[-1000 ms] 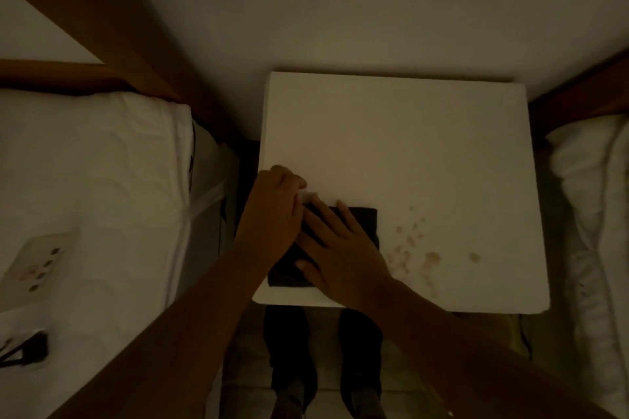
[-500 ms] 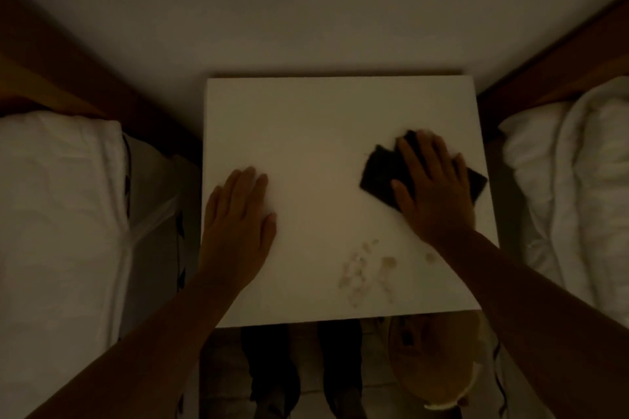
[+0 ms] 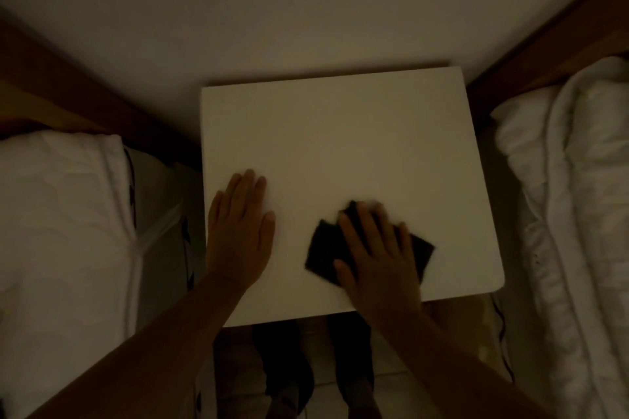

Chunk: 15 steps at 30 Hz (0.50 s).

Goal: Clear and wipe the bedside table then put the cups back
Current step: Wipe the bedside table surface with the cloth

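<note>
Head view, looking down in dim light at a white square tabletop (image 3: 340, 146) set between two beds. On the left, a bed with white bedding (image 3: 61, 214) lies just beside the tabletop's left edge. Your left hand (image 3: 238, 235) rests flat near that edge with its fingers straight and close together, as it did half a second ago.

Right of it, a dark folded cloth (image 3: 321, 248) lies under your right hand (image 3: 381, 258). That hand presses the cloth down with straight, spread fingers, and its fingertips are blurred. Half a second ago the cloth was at the far right side and brownish stains showed near the front edge. Now cloth and hand cover that spot and no stains show, so the wipe has probably reached them. Whether they are gone cannot be told while the hand covers them.

The cups are not in view. The cloth sits near the front edge, with the rounded front right corner close by. The back half, toward the wall, gives open room for strokes. A second bed (image 3: 561, 197) crowds the right edge.
</note>
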Tool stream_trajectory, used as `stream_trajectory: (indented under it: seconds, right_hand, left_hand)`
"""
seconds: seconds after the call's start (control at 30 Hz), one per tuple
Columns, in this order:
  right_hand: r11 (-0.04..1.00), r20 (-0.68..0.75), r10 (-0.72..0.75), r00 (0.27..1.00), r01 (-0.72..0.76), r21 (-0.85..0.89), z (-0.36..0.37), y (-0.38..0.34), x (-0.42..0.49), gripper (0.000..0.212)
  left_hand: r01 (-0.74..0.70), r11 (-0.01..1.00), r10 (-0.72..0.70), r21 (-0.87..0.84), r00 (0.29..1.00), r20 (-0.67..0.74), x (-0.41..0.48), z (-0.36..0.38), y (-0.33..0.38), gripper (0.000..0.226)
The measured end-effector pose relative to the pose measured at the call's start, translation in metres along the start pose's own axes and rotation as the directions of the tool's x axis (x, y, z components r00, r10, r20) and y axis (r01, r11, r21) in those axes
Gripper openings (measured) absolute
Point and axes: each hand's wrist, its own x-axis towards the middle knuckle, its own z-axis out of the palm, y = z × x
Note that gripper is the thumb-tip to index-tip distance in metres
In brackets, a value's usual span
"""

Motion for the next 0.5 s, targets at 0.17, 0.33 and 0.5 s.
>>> stream_trajectory:
  seconds: [0.17, 0.33, 0.5]
  right_hand:
    - [0.977, 0.063, -0.207, 0.976, 0.203, 0.072, 0.013, -0.068, -0.009, 0.066]
    - [0.956, 0.079, -0.29, 0.954, 0.285, 0.069, 0.02, -0.089, -0.022, 0.07]
    - [0.992, 0.089, -0.121, 0.989, 0.116, 0.058, 0.02, -0.063, -0.043, 0.07]
  left_hand:
    - [-0.011, 0.999, 0.011, -0.052, 1.0, 0.002, 0.0, 0.004, -0.006, 0.057]
    - [-0.018, 0.999, 0.019, -0.037, 1.0, 0.017, -0.001, 0.003, -0.005, 0.057]
    - [-0.01, 0.999, 0.01, -0.03, 1.0, -0.029, -0.001, 0.001, -0.003, 0.054]
